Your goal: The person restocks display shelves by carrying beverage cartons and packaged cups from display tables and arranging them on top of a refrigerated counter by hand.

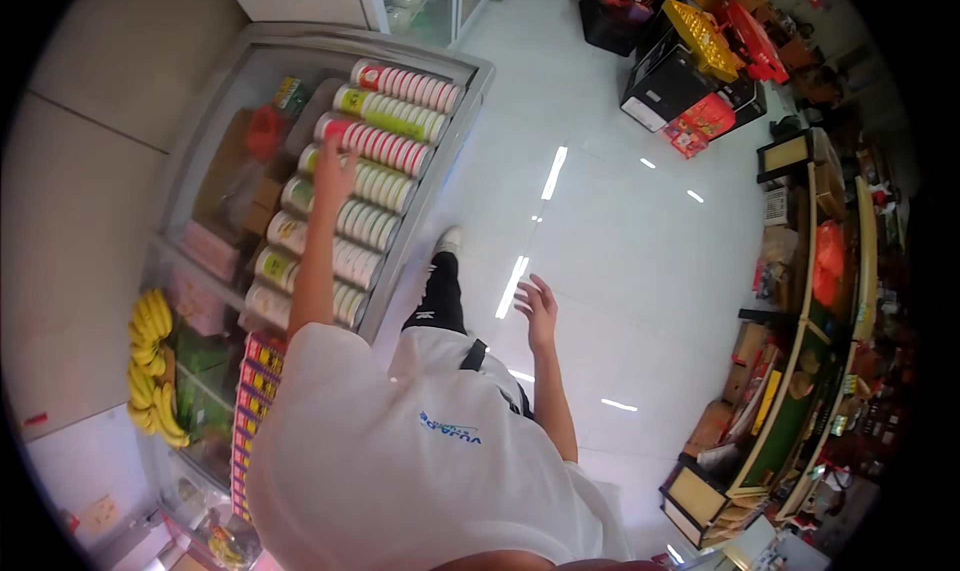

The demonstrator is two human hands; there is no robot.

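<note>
My left hand reaches over an open-topped display case with a grey metal rim. Its fingers are stretched out at the near end of a row of red-and-white round tubs; whether they touch it, I cannot tell. Beside that row lie green-and-white tubs and, further up, another green-labelled row. Several rows of tubs lie side by side in the case. My right hand hangs over the floor, fingers apart, with nothing in it.
Bananas sit left of the case, near a strip of colourful packets. Black boxes with a yellow basket stand at the upper right. Stocked shelves line the right side. Glossy tiled floor lies between.
</note>
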